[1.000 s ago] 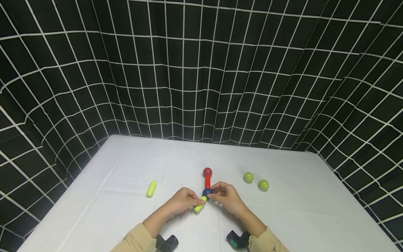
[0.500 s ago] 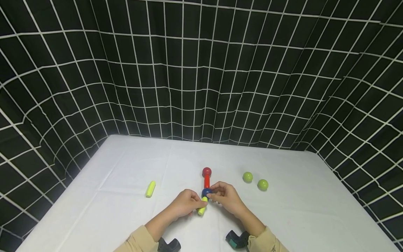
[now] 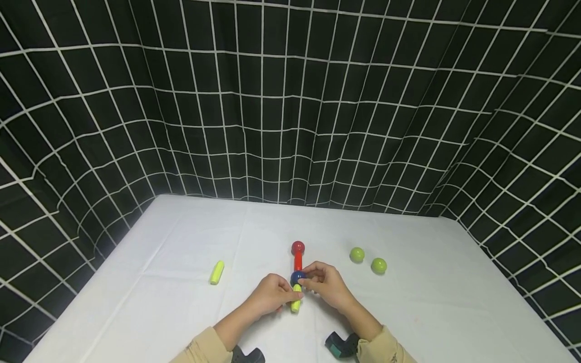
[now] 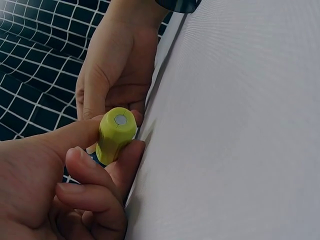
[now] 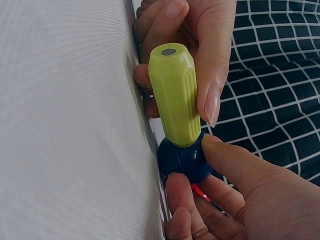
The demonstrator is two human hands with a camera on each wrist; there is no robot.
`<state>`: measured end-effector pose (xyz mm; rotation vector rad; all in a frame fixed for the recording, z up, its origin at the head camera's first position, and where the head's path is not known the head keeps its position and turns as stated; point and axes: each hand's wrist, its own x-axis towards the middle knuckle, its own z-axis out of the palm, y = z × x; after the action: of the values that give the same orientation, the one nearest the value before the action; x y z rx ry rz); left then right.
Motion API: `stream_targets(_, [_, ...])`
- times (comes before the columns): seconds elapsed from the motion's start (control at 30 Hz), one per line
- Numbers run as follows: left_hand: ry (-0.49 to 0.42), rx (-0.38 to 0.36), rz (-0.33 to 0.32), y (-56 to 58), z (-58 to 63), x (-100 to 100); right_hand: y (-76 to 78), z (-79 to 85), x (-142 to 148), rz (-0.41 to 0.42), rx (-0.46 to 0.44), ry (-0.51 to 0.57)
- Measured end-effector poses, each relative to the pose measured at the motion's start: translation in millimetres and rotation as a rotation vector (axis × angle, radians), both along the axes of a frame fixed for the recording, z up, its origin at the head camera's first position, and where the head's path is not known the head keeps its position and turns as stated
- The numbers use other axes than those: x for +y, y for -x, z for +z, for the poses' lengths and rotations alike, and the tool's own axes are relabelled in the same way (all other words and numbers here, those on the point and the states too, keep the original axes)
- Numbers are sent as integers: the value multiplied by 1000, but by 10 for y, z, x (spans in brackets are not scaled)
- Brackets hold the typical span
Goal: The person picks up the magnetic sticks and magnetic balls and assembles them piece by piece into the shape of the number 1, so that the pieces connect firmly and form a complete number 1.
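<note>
A fluted yellow-green magnetic rod (image 5: 174, 97), with a grey metal disc in its end, is pinched between the thumb and fingers of my left hand (image 3: 271, 295). Its far end meets a blue ball (image 5: 184, 161). My right hand (image 3: 327, 286) grips that ball from the right with thumb and fingertips. Beyond the ball, a red rod (image 3: 298, 261) runs straight away to a red ball (image 3: 298, 247), all in one line with the yellow-green rod. In the left wrist view the ball is mostly hidden behind the rod and fingers.
A second yellow-green rod (image 3: 217, 272) lies to the left on the white tablecloth (image 3: 190, 237). Two green balls, a nearer one (image 3: 379, 265) and a farther one (image 3: 357, 255), sit to the right. A black curtain with white grid lines (image 3: 290, 111) surrounds the table's far side.
My left hand has shifted slightly right, swinging the yellow-green rod from a slant into line with the red rod. My right hand keeps its grip on the blue ball.
</note>
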<state>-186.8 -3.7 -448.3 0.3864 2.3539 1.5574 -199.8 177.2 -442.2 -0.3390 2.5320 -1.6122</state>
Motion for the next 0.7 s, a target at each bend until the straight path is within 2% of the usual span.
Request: stream_targets(0.7, [-16, 1, 7, -1, -38, 35, 15, -33, 17, 11, 22, -20])
